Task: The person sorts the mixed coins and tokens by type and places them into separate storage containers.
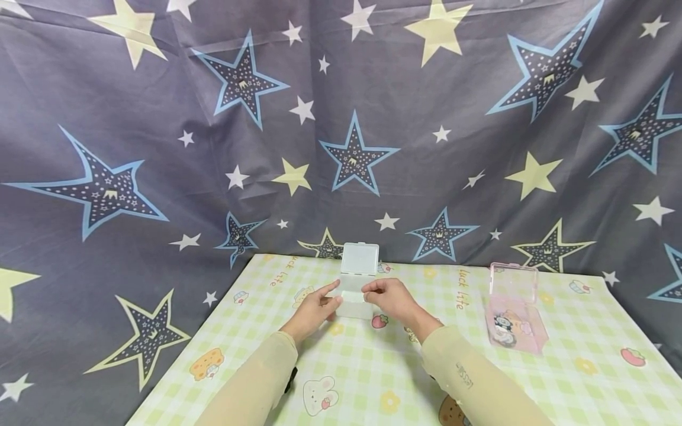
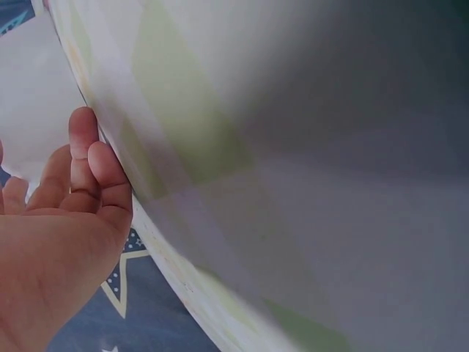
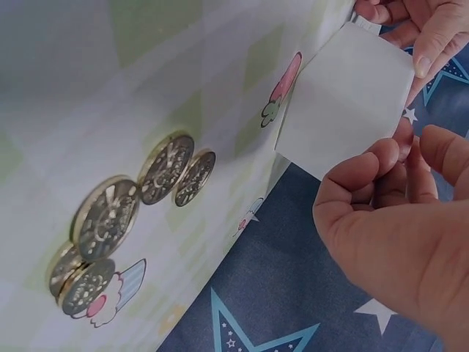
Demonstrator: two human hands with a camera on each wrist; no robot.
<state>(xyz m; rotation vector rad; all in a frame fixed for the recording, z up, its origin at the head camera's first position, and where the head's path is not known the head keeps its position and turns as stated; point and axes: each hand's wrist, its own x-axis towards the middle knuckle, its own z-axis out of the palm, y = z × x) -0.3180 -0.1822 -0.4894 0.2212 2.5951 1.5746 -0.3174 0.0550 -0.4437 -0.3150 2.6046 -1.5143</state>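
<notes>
A small white box stands on the table with its lid tipped up at the back. My left hand holds the box at its left side, the thumb at the upper edge. In the right wrist view the left hand appears beyond the box. Over the box's right rim, my right hand has its fingers curled; whether they pinch something is hidden. Several gold-rimmed coins lie on the table near the right hand.
A clear pink box with its lid raised lies to the right, with some black-and-white round pieces in it. The green checked cloth covers the table. A dark star-patterned curtain hangs behind.
</notes>
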